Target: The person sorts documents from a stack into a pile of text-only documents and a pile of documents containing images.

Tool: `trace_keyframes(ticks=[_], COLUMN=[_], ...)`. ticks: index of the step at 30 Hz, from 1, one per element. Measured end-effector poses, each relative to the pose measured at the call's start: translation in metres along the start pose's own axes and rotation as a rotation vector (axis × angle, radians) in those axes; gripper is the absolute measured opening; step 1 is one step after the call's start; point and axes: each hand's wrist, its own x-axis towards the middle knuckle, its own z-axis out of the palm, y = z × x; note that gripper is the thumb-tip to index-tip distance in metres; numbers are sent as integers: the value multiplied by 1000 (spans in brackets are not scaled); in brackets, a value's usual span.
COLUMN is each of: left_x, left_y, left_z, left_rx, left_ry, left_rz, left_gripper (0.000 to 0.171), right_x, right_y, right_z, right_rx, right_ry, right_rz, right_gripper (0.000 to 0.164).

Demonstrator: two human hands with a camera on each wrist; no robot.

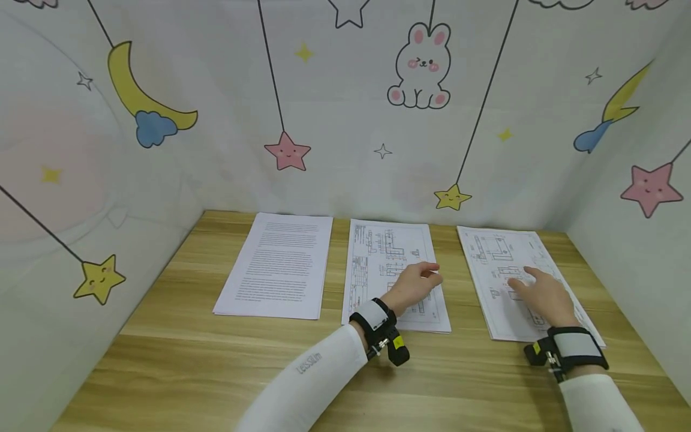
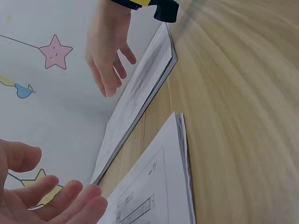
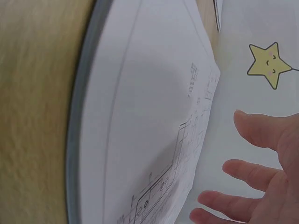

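Note:
Over the middle paper stack, printed with line drawings, hangs my left hand, its fingers pointing right and loosely bent with nothing in them. My right hand is above the right paper stack, which also bears technical drawings; thumb and fingers are spread and hold nothing. Seen from the left wrist, the left fingers hover beside the near stack's sheets. In the right wrist view the right thumb and fingers stand apart from the page.
A third paper stack, covered in lines of text, lies at the left on the wooden table. A pale wall hanging with stars, a moon and a rabbit encloses the back and sides. Both wrists carry strapped cameras.

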Motion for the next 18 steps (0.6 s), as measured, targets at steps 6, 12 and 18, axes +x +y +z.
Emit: trace_keyframes(ticks=[6, 12, 18], left_x=[5, 9, 10], left_y=[-3, -6, -10], left_z=[22, 40, 54], left_rx=[-74, -212, -342], left_ry=[-44, -64, -65], left_rz=[-52, -107, -140], left_gripper=[44, 42, 43], right_x=[6, 9, 11], right_y=[15, 23, 28], right_z=[-4, -6, -8], right_rx=[-35, -30, -32], right_ry=[-70, -118, -163], right_rz=[52, 109, 175], right_gripper=[83, 87, 90])
